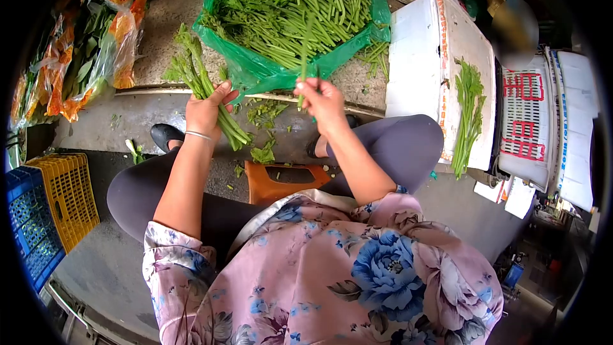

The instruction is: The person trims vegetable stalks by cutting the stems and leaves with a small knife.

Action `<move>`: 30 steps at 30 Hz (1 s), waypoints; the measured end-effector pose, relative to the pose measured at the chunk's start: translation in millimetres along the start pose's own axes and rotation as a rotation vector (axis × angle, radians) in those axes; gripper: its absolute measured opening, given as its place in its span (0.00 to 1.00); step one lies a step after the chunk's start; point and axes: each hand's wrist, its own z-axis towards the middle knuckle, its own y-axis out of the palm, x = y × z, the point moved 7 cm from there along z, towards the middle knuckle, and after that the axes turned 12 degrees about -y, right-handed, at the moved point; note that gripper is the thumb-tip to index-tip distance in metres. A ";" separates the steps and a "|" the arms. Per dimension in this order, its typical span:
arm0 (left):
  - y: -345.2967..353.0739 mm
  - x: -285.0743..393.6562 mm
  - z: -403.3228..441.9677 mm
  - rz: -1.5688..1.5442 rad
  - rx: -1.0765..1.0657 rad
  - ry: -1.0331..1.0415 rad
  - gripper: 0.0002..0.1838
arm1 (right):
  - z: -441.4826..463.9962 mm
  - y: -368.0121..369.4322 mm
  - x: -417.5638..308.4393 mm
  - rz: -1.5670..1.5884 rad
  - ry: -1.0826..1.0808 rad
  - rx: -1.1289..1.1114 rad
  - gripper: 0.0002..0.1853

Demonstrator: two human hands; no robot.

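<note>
My left hand (pixel 206 114) is wrapped round a bunch of green leafy stalks (pixel 200 76), its leafy tops pointing up and left and its stem ends down and right. In my right hand (pixel 322 103), thumb and fingers pinch a single green stalk (pixel 304 57) that stands upright. Beyond both hands, a large heap of green stalks (pixel 281 13) lies on an opened green plastic bag (pixel 255 75). Leaf scraps (pixel 265 113) are scattered on the ledge and ground between my hands.
Orange-printed plastic bags (pixel 118 25) of leaves lie at the upper left. Yellow (pixel 67 191) and blue crates (pixel 32 223) stand at the left. An orange stool (pixel 281 182) is between my legs. At the right, another bunch (pixel 469 112) rests on a white foam box (pixel 418 57).
</note>
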 end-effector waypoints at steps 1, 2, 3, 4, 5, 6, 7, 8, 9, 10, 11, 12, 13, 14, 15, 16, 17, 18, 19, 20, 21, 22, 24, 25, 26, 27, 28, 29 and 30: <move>0.9 -0.6 2.6 0.000 0.002 -0.001 0.05 | 17.4 -28.4 -7.3 0.078 -0.086 0.093 0.06; 0.9 -2.0 6.0 0.004 -0.009 -0.007 0.05 | 33.4 -60.1 -19.6 0.028 -0.159 0.197 0.06; -1.1 -2.0 7.4 0.009 -0.014 -0.009 0.05 | 46.5 -91.4 -32.1 -0.050 -0.208 0.310 0.08; -1.0 -1.4 6.2 -0.002 -0.013 -0.004 0.06 | 59.6 -118.3 -39.4 -0.217 -0.182 0.389 0.11; -1.6 -0.6 5.6 -0.011 -0.002 -0.001 0.06 | 69.8 -143.4 -42.1 -0.301 -0.164 0.495 0.13; -1.8 0.1 5.3 -0.022 0.006 0.002 0.06 | 74.5 -153.3 -45.8 -0.388 -0.149 0.603 0.14; -2.8 1.3 4.9 -0.029 0.017 0.008 0.06 | 85.1 -148.0 -40.3 -0.386 -0.150 0.588 0.14; -3.3 1.6 4.3 -0.038 0.018 0.009 0.06 | 96.5 -138.7 -37.7 -0.351 -0.235 0.534 0.15; -3.9 1.9 3.9 -0.046 0.019 0.010 0.06 | 105.6 -125.2 -36.9 -0.313 -0.318 0.480 0.15; -5.3 2.4 3.2 -0.049 0.031 0.012 0.06 | 116.2 -96.7 -31.1 -0.442 -0.315 0.304 0.14; -6.3 3.7 2.6 -0.078 0.034 0.015 0.06 | 125.1 -64.3 -21.1 -0.566 -0.314 0.127 0.13; -7.5 4.9 1.9 -0.106 0.037 0.018 0.08 | 129.0 -36.9 -12.3 -0.735 -0.283 0.030 0.11; -9.7 4.8 3.2 -0.107 0.044 0.015 0.07 | 133.8 -15.1 -14.9 -1.256 -0.339 -0.050 0.10; -12.6 5.5 5.1 -0.110 0.054 0.023 0.07 | 139.0 -2.7 -6.7 -1.314 -0.438 -0.057 0.09; -15.5 5.4 7.0 -0.113 0.056 0.026 0.07 | 149.4 0.6 7.3 -1.364 -0.528 -0.025 0.08; -18.9 5.3 8.4 -0.117 0.059 0.027 0.07 | 154.4 5.9 12.6 -1.413 -0.617 0.006 0.08; -21.7 5.6 9.1 -0.121 0.064 0.027 0.08 | 161.6 4.8 20.3 -1.408 -0.625 -0.006 0.08; -24.2 6.4 9.4 -0.127 0.074 0.032 0.08 | 168.1 3.8 26.6 -1.519 -0.525 -0.047 0.10; -25.3 6.1 9.9 -0.139 0.075 0.023 0.08 | 174.3 1.8 32.1 -1.628 -0.422 -0.087 0.13; -26.7 5.7 10.6 -0.152 0.074 0.012 0.08 | 178.1 0.9 30.8 -1.626 -0.430 -0.094 0.13; -28.0 5.1 12.2 -0.151 0.072 0.005 0.08 | 178.4 1.1 28.0 -1.628 -0.412 -0.157 0.13; -27.9 5.8 11.7 -0.158 0.075 0.004 0.08 | 174.3 3.7 23.0 -1.631 -0.392 -0.218 0.12; -24.8 8.7 9.9 -0.132 0.075 0.005 0.08 | 163.2 1.9 16.9 -1.541 -0.376 -0.209 0.11; -23.5 8.3 10.8 -0.134 0.065 0.007 0.08 | 159.2 -1.6 26.9 -1.179 -0.238 -0.274 0.11; -22.7 8.6 11.6 -0.135 0.067 0.010 0.08 | 152.0 -1.0 37.6 -0.810 -0.104 -0.329 0.12; -20.6 6.8 11.5 -0.139 0.054 -0.002 0.08 | 129.3 6.5 29.5 -0.621 -0.022 -0.319 0.12; -18.6 4.8 11.1 -0.141 0.042 -0.014 0.08 | 100.0 17.7 15.5 -0.430 0.058 -0.308 0.12; -17.0 2.7 11.1 -0.149 0.036 -0.023 0.09 | 78.3 20.9 10.9 -0.363 0.111 -0.307 0.11; -16.1 2.9 9.4 -0.146 0.042 -0.019 0.09 | 58.2 23.5 8.8 -0.296 0.164 -0.306 0.11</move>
